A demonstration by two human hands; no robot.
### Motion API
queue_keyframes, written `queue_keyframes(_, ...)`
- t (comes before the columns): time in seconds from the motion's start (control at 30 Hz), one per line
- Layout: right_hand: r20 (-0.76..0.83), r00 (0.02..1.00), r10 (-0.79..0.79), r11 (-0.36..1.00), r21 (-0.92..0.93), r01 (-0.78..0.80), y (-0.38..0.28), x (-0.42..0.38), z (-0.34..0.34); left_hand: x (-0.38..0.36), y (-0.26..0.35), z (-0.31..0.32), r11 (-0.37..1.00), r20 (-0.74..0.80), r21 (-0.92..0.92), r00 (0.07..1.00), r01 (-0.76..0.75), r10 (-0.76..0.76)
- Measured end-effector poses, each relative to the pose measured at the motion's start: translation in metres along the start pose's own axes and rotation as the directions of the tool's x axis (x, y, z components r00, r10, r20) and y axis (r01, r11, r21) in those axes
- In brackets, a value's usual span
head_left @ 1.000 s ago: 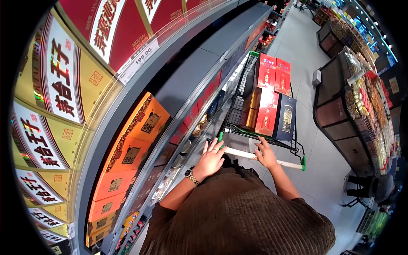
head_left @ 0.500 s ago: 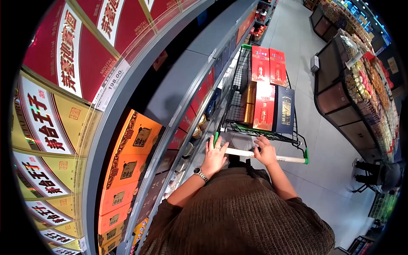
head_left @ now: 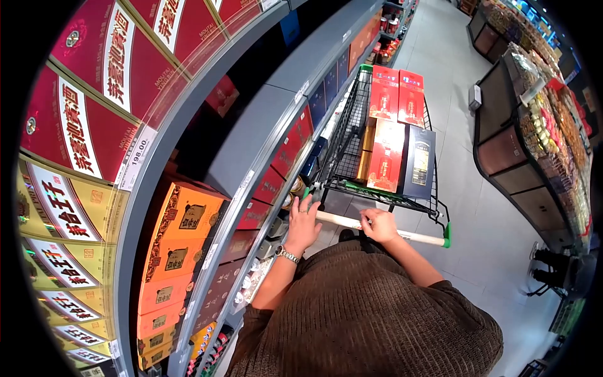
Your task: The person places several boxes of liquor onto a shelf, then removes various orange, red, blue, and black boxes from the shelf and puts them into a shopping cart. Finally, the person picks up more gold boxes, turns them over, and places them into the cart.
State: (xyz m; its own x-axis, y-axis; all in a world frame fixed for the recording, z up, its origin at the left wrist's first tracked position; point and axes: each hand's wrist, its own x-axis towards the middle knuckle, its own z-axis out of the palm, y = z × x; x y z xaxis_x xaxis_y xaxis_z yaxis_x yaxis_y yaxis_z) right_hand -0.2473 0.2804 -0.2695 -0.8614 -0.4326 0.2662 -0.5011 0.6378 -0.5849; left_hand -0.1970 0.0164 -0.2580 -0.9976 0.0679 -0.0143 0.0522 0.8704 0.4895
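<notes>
A shopping cart (head_left: 339, 151) stands in front of me, its pale handle (head_left: 339, 219) crossing just ahead of my body. At the handle's left end rests my left hand (head_left: 303, 227), fingers stretched out and a watch on the wrist. My right hand (head_left: 379, 226) is closed over the middle of the handle with bent fingers. Inside the cart are several red boxes (head_left: 385, 157), a dark blue box (head_left: 419, 164) with a window-like panel, and a gold box (head_left: 366, 151) partly hidden behind a red one.
Close on my left runs a grey shelf (head_left: 251, 132) with orange boxes (head_left: 182, 251) and red and yellow boxes. To the right, a dark display counter (head_left: 509, 151) holds packaged goods. A tiled aisle floor (head_left: 443, 75) lies between. Part of a person (head_left: 556, 267) shows at far right.
The view has shifted along the shelf, and more red boxes show at upper left. The cart's handle is angled slightly more. Right fingers are more curled; both hands stay at the handle.
</notes>
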Motion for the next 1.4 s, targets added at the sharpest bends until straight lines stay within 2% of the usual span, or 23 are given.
queue_keyframes(0.2,0.025,0.993,-0.113,0.994,0.008,0.113,0.021,0.022,-0.008,0.031,0.005,0.01,0.997,-0.127,-0.074,0.992,-0.024,0.015)
queue_keyframes(0.27,0.016,0.992,-0.123,0.992,-0.015,0.123,0.028,0.03,-0.013,0.041,0.013,0.008,0.994,-0.096,-0.109,0.995,0.023,-0.034)
queue_keyframes(0.3,0.01,0.992,-0.126,0.992,-0.027,0.127,0.031,0.033,-0.016,0.046,0.018,0.007,0.997,-0.131,-0.071,0.991,0.004,-0.013)
queue_keyframes(0.4,-0.029,0.993,-0.113,0.994,-0.002,0.113,0.049,0.039,-0.021,0.063,0.033,0.005,0.995,-0.05,-0.007,0.994,0.097,-0.097)
queue_keyframes(0.43,-0.046,0.994,-0.097,0.995,-0.025,0.096,0.052,0.041,-0.025,0.068,0.037,0.007,0.994,-0.069,0.059,0.994,0.094,-0.09)
queue_keyframes(0.53,-0.081,0.993,-0.083,0.995,-0.063,0.078,0.068,0.044,-0.039,0.081,0.046,0.016,0.99,-0.038,0.109,0.995,0.092,-0.088)
queue_keyframes(0.67,-0.155,0.986,-0.067,0.991,-0.129,0.047,0.103,0.045,-0.05,0.094,0.064,0.023,0.994,-0.011,0.109,1.0,0.02,-0.019)
queue_keyframes(0.83,-0.218,0.976,-0.01,0.981,-0.19,-0.033,0.15,0.036,-0.078,0.104,0.094,0.046,0.97,0.085,0.22,0.992,-0.107,0.091)
queue_keyframes(0.97,-0.27,0.949,0.161,0.958,-0.19,-0.216,0.188,0.021,-0.113,0.106,0.13,0.051,0.964,0.177,0.063,0.953,-0.26,0.246)
queue_keyframes(1.0,-0.295,0.931,0.215,0.944,-0.181,-0.275,0.196,0.016,-0.123,0.104,0.137,0.053,0.949,0.201,0.019,0.931,-0.314,0.304)
queue_keyframes(1.03,-0.378,0.917,0.131,0.953,-0.207,-0.222,0.213,0.01,-0.128,0.105,0.142,0.058,0.934,0.264,-0.044,0.897,-0.355,0.353)
queue_keyframes(1.07,-0.412,0.882,0.229,0.929,-0.179,-0.324,0.228,0.002,-0.134,0.106,0.146,0.062,0.915,0.322,-0.108,0.857,-0.389,0.403)
queue_keyframes(1.13,-0.475,0.834,0.282,0.912,-0.137,-0.386,0.25,-0.008,-0.148,0.103,0.159,0.062,0.868,0.31,-0.202,0.811,-0.453,0.496)
queue_keyframes(1.17,-0.48,0.837,0.264,0.896,-0.199,-0.397,0.261,-0.012,-0.154,0.101,0.166,0.055,0.861,0.369,-0.288,0.782,-0.418,0.503)
queue_keyframes(1.2,-0.494,0.824,0.277,0.889,-0.194,-0.414,0.26,-0.01,-0.158,0.095,0.163,0.066,0.8,0.268,-0.426,0.786,-0.422,0.557)
queue_keyframes(1.27,-0.519,0.799,0.304,0.875,-0.18,-0.45,0.251,-0.002,-0.164,0.093,0.156,0.063,0.647,0.309,-0.705,0.696,-0.29,0.648)
queue_keyframes(1.3,-0.523,0.801,0.291,0.874,-0.195,-0.444,0.242,0.007,-0.164,0.089,0.149,0.074,0.566,0.302,-0.807,0.703,-0.172,0.644)
queue_keyframes(1.33,-0.548,0.799,0.249,0.89,-0.197,-0.412,0.234,0.019,-0.161,0.086,0.142,0.079,0.566,0.375,-0.824,0.742,-0.008,0.555)
queue_keyframes(1.4,-0.506,0.805,0.311,0.917,-0.062,-0.393,0.221,0.046,-0.151,0.077,0.122,0.084,0.505,0.539,-0.801,0.754,0.322,0.375)
